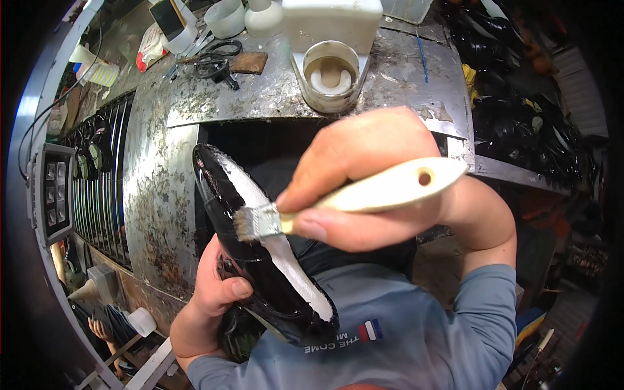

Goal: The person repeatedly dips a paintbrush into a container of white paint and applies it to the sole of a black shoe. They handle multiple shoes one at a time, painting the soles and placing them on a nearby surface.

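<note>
My left hand (224,286) is wrapped around the side of a glossy black shoe (276,289), thumb on top. The shoe is tilted, its far end up and to the left, and a long white strip (296,279) runs along its upturned face. My right hand (374,153) pinches a flat paintbrush (396,186) near its metal collar; the cream handle has a hole at its end. The short bristles (246,225) meet the black surface beside the white strip, about midway along the shoe. Part of the shoe is hidden behind the brush.
A worn metal bench (153,188) spans the far side and left. On it stand a round pot (330,77) with pale liquid and a white container (333,23); black-handled scissors (218,62) lie near a brown block (249,63). A lamp (53,194) is left; another person's hand (101,329) shows lower left.
</note>
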Motion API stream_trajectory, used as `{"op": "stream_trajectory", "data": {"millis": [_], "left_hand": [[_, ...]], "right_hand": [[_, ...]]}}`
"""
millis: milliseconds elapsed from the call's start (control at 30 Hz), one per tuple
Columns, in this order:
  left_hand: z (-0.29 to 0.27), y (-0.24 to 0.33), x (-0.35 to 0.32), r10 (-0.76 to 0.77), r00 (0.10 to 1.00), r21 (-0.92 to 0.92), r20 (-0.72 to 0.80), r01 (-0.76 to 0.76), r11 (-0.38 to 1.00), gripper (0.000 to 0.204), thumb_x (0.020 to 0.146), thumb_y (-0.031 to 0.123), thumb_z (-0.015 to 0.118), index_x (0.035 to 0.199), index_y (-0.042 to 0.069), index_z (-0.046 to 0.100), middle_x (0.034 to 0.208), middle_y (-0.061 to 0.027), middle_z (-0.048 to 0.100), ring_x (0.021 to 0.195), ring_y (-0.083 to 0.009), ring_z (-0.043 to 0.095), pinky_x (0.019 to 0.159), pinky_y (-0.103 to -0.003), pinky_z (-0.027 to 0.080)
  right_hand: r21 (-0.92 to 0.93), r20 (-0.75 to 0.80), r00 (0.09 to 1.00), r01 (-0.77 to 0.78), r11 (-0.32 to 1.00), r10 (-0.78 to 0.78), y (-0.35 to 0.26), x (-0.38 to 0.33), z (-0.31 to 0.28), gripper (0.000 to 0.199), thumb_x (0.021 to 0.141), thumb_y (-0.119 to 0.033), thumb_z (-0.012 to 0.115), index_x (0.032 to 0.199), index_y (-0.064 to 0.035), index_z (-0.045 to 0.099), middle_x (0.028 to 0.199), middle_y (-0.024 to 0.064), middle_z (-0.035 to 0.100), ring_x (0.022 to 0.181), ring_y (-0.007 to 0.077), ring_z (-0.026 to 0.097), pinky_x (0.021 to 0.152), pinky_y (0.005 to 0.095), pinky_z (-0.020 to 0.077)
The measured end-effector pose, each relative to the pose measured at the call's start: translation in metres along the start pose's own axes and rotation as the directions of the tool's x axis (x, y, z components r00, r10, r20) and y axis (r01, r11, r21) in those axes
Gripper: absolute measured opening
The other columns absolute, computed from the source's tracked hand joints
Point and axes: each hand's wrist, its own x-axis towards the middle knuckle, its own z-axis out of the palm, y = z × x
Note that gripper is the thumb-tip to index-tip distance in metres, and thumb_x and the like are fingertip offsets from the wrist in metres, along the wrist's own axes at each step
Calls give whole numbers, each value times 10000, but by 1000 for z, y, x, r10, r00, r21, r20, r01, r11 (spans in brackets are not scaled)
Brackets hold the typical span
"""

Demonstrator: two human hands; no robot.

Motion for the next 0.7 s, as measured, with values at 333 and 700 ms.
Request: {"op": "stream_trajectory", "data": {"millis": [333,700], "left_hand": [[-2,-11,0,49,981,-93,-187,-68,993,864,835,517,790,1389,-58,458,1244,-150,643,1113,-242,666,970,-374,542],[-34,-46,8,83,989,-324,-123,-119,939,801,957,490,661,1493,-44,402,1393,-221,587,1230,-324,637,1046,-449,529]], "right_hand": [[158,153,985,-104,982,80,-18,-19,2,86,795,-74,791,856,-16,773,750,92,732,654,225,724,576,310,590],[212,306,943,-200,957,129,-42,-22,-11,108,795,-46,805,887,-2,770,787,98,711,617,218,694,538,299,560]]}}
